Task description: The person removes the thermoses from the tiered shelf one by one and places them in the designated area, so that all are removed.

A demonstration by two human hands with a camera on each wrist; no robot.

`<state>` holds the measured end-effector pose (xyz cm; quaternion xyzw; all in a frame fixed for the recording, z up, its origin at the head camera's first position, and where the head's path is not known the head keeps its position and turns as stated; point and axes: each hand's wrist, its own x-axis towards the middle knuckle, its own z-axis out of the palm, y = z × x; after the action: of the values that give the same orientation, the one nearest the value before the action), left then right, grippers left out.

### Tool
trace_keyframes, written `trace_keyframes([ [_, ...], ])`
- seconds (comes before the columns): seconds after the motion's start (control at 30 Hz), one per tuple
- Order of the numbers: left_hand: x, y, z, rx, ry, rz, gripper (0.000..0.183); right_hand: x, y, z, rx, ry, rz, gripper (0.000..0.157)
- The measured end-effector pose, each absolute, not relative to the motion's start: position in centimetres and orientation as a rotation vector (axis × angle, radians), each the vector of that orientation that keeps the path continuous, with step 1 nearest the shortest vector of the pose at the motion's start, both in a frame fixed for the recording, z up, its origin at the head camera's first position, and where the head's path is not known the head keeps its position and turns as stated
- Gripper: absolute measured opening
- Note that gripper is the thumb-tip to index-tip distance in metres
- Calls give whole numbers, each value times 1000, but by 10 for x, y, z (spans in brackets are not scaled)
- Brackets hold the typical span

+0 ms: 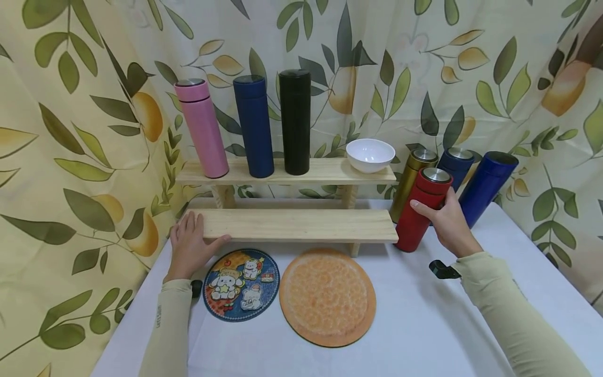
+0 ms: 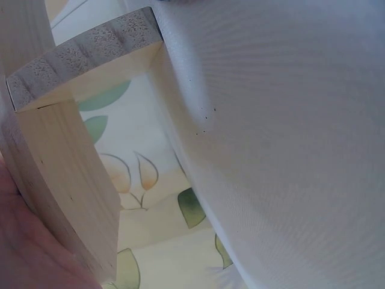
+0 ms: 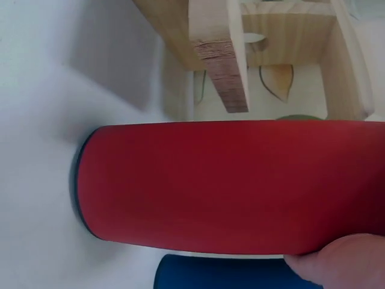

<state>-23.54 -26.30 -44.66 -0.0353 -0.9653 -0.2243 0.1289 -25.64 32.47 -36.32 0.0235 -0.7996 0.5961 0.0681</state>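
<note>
My right hand (image 1: pixel 449 225) grips a red thermos bottle (image 1: pixel 421 212) with a silver top, at the right end of the wooden stand's lower shelf (image 1: pixel 301 225). The thumb lies across its front; the other fingers are mostly hidden behind it. In the right wrist view, the red bottle's base (image 3: pixel 90 183) is close to the white tabletop. My left hand (image 1: pixel 188 246) rests at the shelf's left end, fingers over the corner and thumb along the front edge. In the left wrist view, its palm (image 2: pixel 30 241) lies beside the wooden end of the stand (image 2: pixel 72 180).
On the upper shelf (image 1: pixel 325 173) stand pink (image 1: pixel 203 128), navy (image 1: pixel 254 128) and black (image 1: pixel 296 123) bottles and a white bowl (image 1: pixel 370 155). Behind the red bottle are gold (image 1: pixel 409 178), dark blue (image 1: pixel 454 165) and bright blue (image 1: pixel 487 188) ones. A cartoon mat (image 1: pixel 241 285) and an orange mat (image 1: pixel 327 297) lie in front.
</note>
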Motion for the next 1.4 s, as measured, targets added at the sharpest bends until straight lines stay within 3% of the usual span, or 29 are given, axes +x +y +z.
trace_keyframes([
  [0.6,-236,-266,-444,-86,-2800,-662,116,-257,320,-361,65,-2492,1667,89],
  [1.4,-236,-263,-448,-90,-2810,-665,117,-240,291,-287,222,-2078,1458,97],
])
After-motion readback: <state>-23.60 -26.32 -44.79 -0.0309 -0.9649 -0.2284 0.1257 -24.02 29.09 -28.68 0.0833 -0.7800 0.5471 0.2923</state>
